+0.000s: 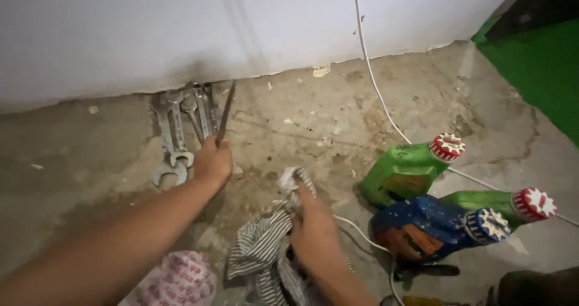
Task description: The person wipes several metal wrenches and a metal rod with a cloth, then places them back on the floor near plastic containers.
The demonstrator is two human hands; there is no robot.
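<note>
You are working low over a stained, cracked grey concrete floor (338, 119) that meets a pale white wall (181, 22), with a thin white cable (386, 113) running down the wall and across the floor.

To your right lie three plastic bottles on their sides: a light green one with a red-and-white cap (404, 170), a blue one with a blue-and-white cap (434, 224), and a darker green one (482, 200) behind it, all touching or just beside one another.

Your right hand (313, 230) is clenched on a crumpled black-and-white striped cloth (265, 251) resting on the floor.

Your left hand (212, 160) is closed around the lower end of a slim dark metal tool (225, 114), its tip angled up toward the wall. I cannot tell what kind of tool it is.

Just left of it, a row of grey steel open-ended spanners (175, 134) lies against the wall base.

Judged progress: one tool in hand, cloth gripped but not touching it; the spanners lie untouched.
</note>
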